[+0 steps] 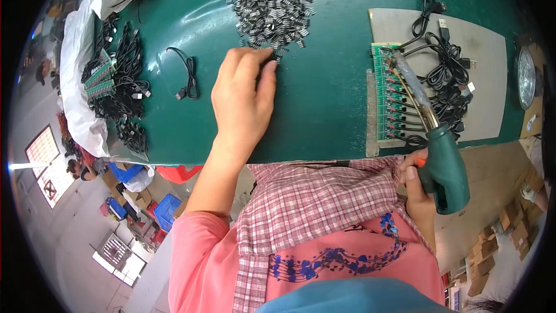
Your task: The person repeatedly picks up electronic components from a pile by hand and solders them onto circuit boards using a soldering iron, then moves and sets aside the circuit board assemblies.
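At the near edge of a pile of small black-and-silver connectors [272, 8], my left hand [243, 95] has its thumb and forefinger brought together on one of the pieces. My right hand [414, 179] is wrapped around the green pistol-grip soldering gun [447, 168], by the table's front edge. The gun's metal tip slants up and left to the far end of a green circuit board strip [382, 98]. Several black USB cables [449, 72] run from the strip's right side, coiled on a grey sheet [489, 52].
A single black cable [190, 75] lies left of my left hand. Farther left, bundled cables with green boards [110, 81] rest beside white plastic sheeting [78, 81]. A round metallic dish [526, 78] stands at the far right. Blue bins [167, 211] and cartons [483, 255] are beyond the table.
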A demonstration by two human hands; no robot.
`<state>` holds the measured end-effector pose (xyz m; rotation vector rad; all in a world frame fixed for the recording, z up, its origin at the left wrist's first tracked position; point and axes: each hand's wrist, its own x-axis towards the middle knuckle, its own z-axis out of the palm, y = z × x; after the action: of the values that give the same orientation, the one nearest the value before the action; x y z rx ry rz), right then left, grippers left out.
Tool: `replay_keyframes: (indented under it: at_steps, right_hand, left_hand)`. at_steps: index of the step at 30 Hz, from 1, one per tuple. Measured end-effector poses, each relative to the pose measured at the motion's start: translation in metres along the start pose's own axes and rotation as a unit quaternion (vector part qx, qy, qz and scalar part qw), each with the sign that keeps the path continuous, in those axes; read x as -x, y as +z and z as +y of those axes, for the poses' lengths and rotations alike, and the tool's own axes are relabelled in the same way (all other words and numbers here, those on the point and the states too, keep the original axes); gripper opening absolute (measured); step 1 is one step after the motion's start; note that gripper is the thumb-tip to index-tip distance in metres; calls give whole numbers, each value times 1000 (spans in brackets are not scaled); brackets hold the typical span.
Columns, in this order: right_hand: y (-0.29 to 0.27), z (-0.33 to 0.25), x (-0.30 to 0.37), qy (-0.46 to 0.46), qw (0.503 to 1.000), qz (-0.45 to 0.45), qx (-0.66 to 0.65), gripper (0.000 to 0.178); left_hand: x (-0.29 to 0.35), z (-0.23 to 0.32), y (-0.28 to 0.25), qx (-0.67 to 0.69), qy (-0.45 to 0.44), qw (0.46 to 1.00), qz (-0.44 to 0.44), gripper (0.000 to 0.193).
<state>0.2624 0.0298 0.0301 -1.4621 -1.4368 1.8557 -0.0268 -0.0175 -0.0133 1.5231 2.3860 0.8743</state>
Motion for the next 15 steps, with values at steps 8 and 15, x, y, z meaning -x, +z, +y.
replay_keyframes:
  at_steps: [8, 15]
  right_hand:
    - [-5, 9, -8, -60, 998, 5, 30, 4]
    - [-4, 7, -6, -82, 996, 30, -12, 5]
  left_hand:
    - [-3, 7, 0, -129, 114, 985, -14, 13]
    - [-11, 13, -3, 2, -42, 997, -60, 12]
